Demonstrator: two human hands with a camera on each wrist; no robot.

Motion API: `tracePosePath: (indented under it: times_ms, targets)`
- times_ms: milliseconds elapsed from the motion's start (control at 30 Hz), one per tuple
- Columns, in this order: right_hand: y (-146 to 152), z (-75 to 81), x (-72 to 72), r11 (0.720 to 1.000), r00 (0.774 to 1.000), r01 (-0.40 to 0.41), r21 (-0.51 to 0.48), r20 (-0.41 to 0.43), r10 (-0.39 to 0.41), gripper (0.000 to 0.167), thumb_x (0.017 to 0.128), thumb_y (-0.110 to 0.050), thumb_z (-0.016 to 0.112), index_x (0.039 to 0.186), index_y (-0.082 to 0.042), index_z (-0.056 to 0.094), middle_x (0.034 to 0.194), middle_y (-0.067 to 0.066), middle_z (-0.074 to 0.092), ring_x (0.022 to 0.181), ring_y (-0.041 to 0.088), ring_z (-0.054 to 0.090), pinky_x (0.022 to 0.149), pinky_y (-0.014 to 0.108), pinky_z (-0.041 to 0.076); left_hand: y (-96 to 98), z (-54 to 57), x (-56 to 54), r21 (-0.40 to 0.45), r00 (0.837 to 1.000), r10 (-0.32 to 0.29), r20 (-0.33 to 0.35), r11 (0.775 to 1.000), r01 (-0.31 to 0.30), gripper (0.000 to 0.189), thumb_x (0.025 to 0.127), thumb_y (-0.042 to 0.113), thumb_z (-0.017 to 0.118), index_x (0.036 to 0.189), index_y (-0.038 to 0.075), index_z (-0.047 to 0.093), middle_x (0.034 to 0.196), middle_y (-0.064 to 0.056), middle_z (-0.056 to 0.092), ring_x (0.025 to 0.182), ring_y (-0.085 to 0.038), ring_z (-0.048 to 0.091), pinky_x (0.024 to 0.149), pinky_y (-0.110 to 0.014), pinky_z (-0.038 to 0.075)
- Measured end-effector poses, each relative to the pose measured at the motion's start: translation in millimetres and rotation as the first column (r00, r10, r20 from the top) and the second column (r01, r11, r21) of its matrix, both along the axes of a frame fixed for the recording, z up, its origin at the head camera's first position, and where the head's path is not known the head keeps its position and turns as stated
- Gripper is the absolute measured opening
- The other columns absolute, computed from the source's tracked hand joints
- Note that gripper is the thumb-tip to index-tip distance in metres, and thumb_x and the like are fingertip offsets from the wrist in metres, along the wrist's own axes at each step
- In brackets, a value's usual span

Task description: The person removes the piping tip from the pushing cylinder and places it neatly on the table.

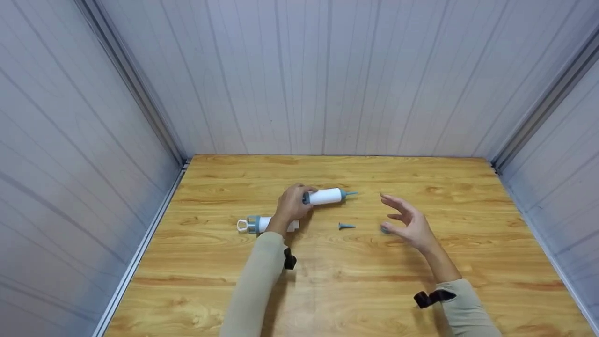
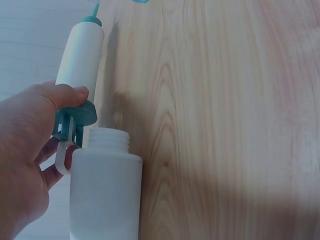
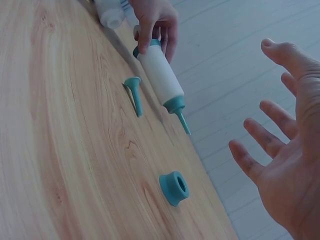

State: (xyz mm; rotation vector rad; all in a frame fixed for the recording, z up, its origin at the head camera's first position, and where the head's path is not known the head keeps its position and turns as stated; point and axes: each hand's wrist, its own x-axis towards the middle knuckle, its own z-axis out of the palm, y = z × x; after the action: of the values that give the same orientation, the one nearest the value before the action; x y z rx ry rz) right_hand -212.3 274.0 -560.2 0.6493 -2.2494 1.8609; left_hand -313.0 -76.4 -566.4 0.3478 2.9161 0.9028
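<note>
My left hand (image 1: 292, 204) grips a white syringe (image 1: 326, 196) by its teal collar end, thumb on top. A teal cap with a long thin nozzle tips its far end, pointing right, and a white loop handle shows under the hand in the left wrist view. Below that forearm a second white syringe (image 2: 105, 195) lies on its side, its threaded neck bare. My right hand (image 1: 414, 229) hovers with fingers spread and holds nothing. Near its thumb lies a teal ring nut (image 3: 171, 189). A loose teal nozzle (image 3: 134, 95) lies between the two hands.
The wooden tabletop (image 1: 355, 281) is bounded by pale panel walls (image 1: 304, 84) at the back and both sides. Metal rails (image 1: 140, 262) run along the side edges. A black strap mount (image 1: 433, 298) sits on the right wrist.
</note>
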Motion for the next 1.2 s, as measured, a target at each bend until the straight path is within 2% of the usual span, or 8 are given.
tracePosePath:
  times_ms: [167,367,467,567,633,800,1033,1200]
  targets:
    - [1.3,1.7,-6.9,1.000,1.000,0.002,-0.007,-0.010,-0.002,0.070,0.090,0.021,0.077,0.157,0.009,0.058,0.160,-0.012,0.066,0.147,0.000,0.063,0.106,0.025,0.060,-5.5,5.3,1.8,0.024,1.000,-0.006,0.008,1.000,0.006,0.045,0.103,0.017,0.084,0.147,0.023,0.076,0.155,-0.011,0.069,0.143,-0.036,0.066,0.121,-0.059,0.054]
    - [2.9,0.0,-15.6,1.000,0.998,0.021,-0.023,0.067,-0.020,0.067,0.094,0.017,0.077,0.158,0.007,0.058,0.156,-0.014,0.068,0.145,0.003,0.064,0.107,0.028,0.060,-13.7,10.5,4.0,0.033,1.000,-0.020,-0.016,0.999,0.020,0.042,0.102,0.015,0.084,0.143,0.021,0.078,0.159,-0.014,0.067,0.146,-0.038,0.065,0.123,-0.061,0.053]
    - [3.7,-2.1,-19.6,0.999,0.995,0.038,-0.030,0.091,-0.035,0.065,0.095,0.015,0.077,0.157,0.007,0.059,0.156,-0.010,0.069,0.144,0.004,0.064,0.106,0.028,0.061,-16.9,12.3,4.7,0.028,0.999,-0.030,-0.030,0.999,0.031,0.041,0.102,0.016,0.084,0.142,0.021,0.079,0.161,-0.015,0.066,0.147,-0.039,0.065,0.123,-0.062,0.053]
    - [4.0,-4.5,-23.2,0.999,0.993,0.046,-0.028,0.108,-0.043,0.064,0.096,0.014,0.077,0.157,0.006,0.059,0.155,-0.011,0.069,0.145,0.007,0.065,0.106,0.029,0.061,-20.2,13.9,6.2,0.027,0.998,-0.039,-0.039,0.999,0.040,0.041,0.102,0.015,0.084,0.142,0.021,0.079,0.159,-0.015,0.067,0.146,-0.039,0.066,0.122,-0.061,0.054]
    - [4.3,-6.0,-25.1,0.999,0.991,0.048,-0.020,0.125,-0.045,0.064,0.097,0.012,0.077,0.158,0.005,0.059,0.153,-0.017,0.068,0.145,0.008,0.064,0.106,0.028,0.061,-22.6,16.5,7.1,0.028,0.998,-0.042,-0.036,0.999,0.043,0.041,0.101,0.014,0.084,0.142,0.022,0.079,0.158,-0.013,0.068,0.145,-0.038,0.066,0.121,-0.061,0.054]
    - [4.3,-8.9,-28.9,0.999,0.988,0.051,-0.013,0.149,-0.048,0.064,0.099,0.009,0.078,0.159,0.005,0.058,0.148,-0.024,0.068,0.143,0.005,0.063,0.106,0.026,0.060,-28.8,25.4,8.6,0.030,0.998,-0.049,-0.032,0.998,0.050,0.041,0.101,0.014,0.084,0.142,0.023,0.079,0.154,-0.012,0.071,0.143,-0.037,0.066,0.121,-0.060,0.054]
    - [-0.4,-10.0,-32.6,0.998,0.992,0.061,-0.021,0.110,-0.058,0.060,0.097,0.012,0.078,0.155,0.008,0.060,0.152,-0.005,0.071,0.139,0.004,0.066,0.104,0.026,0.062,-37.7,38.4,12.3,0.017,0.996,-0.075,-0.056,0.997,0.076,0.042,0.101,0.015,0.085,0.142,0.021,0.079,0.153,-0.013,0.071,0.143,-0.038,0.066,0.122,-0.060,0.053]
    - [-4.3,-9.1,-31.8,0.997,0.990,0.075,-0.035,0.120,-0.071,0.059,0.096,0.014,0.078,0.153,0.008,0.062,0.148,-0.010,0.072,0.138,0.005,0.067,0.102,0.026,0.063,-44.0,47.4,16.5,0.008,0.990,-0.115,-0.085,0.993,0.116,0.044,0.099,0.014,0.086,0.142,0.019,0.079,0.151,-0.015,0.071,0.141,-0.039,0.067,0.120,-0.061,0.054]
